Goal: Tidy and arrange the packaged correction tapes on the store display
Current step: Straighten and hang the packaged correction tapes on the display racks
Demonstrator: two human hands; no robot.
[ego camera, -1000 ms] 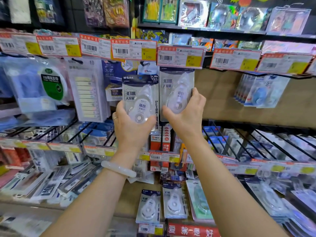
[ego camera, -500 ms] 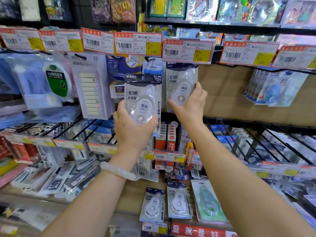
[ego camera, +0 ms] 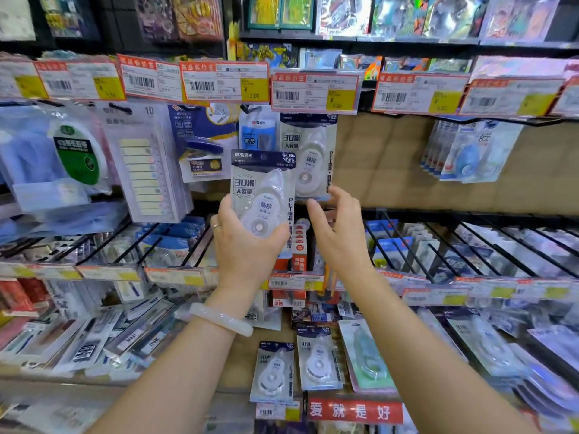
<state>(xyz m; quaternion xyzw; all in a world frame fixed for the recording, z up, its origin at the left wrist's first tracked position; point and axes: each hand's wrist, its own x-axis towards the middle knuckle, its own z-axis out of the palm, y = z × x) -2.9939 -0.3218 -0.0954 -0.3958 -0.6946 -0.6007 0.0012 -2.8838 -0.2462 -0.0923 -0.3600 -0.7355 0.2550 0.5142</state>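
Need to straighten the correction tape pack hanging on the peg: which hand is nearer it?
Right. The right hand has fingertips at the hanging pack's bottom edge; the left hand is lower left, holding another pack.

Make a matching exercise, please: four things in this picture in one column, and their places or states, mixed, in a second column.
1. held correction tape pack
2. hanging correction tape pack
3. right hand
4. white bracelet

A. on the left wrist
B. on a hook under the price tags
C. gripped by the left hand
D. fingers open, just below the hanging pack

Pairs: 1-C, 2-B, 3-D, 4-A
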